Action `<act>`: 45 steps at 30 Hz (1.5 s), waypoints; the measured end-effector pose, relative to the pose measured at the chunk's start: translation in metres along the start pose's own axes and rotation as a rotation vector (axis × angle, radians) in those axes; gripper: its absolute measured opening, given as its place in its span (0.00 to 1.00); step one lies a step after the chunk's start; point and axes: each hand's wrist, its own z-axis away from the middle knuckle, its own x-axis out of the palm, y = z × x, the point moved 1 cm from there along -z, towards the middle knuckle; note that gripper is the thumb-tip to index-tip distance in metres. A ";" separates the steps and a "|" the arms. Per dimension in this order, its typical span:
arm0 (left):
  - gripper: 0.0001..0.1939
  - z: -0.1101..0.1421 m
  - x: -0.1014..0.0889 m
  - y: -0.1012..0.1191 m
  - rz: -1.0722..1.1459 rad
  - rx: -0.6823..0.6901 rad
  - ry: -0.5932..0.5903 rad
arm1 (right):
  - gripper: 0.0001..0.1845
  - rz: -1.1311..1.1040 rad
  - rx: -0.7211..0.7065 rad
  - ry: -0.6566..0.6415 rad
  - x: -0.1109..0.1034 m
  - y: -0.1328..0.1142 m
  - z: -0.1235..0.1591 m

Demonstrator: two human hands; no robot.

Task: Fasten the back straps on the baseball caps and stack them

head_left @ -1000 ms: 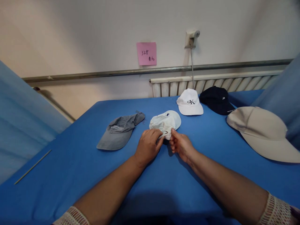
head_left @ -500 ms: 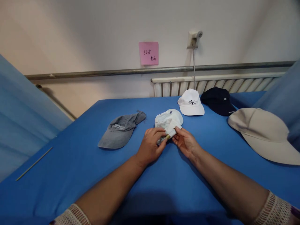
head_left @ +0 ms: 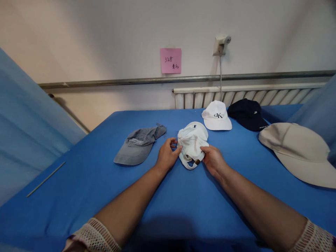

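Observation:
A pale off-white baseball cap (head_left: 193, 141) lies before me, its back toward me and its small dark blue logo at the far side. Its back strap forms a closed loop with a brass-coloured buckle at the near right. My right hand (head_left: 214, 161) pinches the cap's right edge beside the buckle, thumb on top and fingers partly hidden beneath. At the left edge, my left hand (head_left: 167, 154) has its thumb against the cap and its bent fingers apart from the thumb. Left of this hand lies a grey cap (head_left: 138, 143), brim toward the near left.
Behind stand a white cap (head_left: 216, 115) with black letters and a dark navy cap (head_left: 246, 113). A large beige cap (head_left: 301, 150) is at right. A thin stick (head_left: 46, 179) lies on the blue sheet (head_left: 91, 196) at left. Blue curtains (head_left: 23, 115) flank the bed; a radiator (head_left: 194, 98) lines the wall.
Both hands were together at the strap buckle. My left hand has let go of the strap and shifted left; the strap loop now lies toward me. The view has shifted slightly.

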 end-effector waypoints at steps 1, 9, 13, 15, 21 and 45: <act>0.20 -0.002 0.003 -0.002 0.016 -0.004 -0.012 | 0.15 0.018 -0.003 -0.016 0.001 0.001 0.001; 0.09 -0.012 -0.006 0.002 0.147 0.086 0.146 | 0.09 -0.020 -0.036 0.014 -0.004 0.002 -0.001; 0.09 -0.004 -0.026 0.010 0.153 0.174 0.249 | 0.07 -0.108 -0.032 0.007 -0.008 -0.006 -0.008; 0.10 -0.002 -0.032 0.010 0.209 0.152 0.286 | 0.09 -0.106 -0.120 -0.035 -0.007 -0.010 -0.006; 0.11 -0.008 -0.034 0.002 0.346 0.043 0.327 | 0.06 -0.091 -0.304 -0.029 0.002 -0.012 0.014; 0.07 0.020 -0.026 0.031 0.193 0.238 0.127 | 0.27 0.992 -1.043 0.041 -0.009 -0.034 -0.001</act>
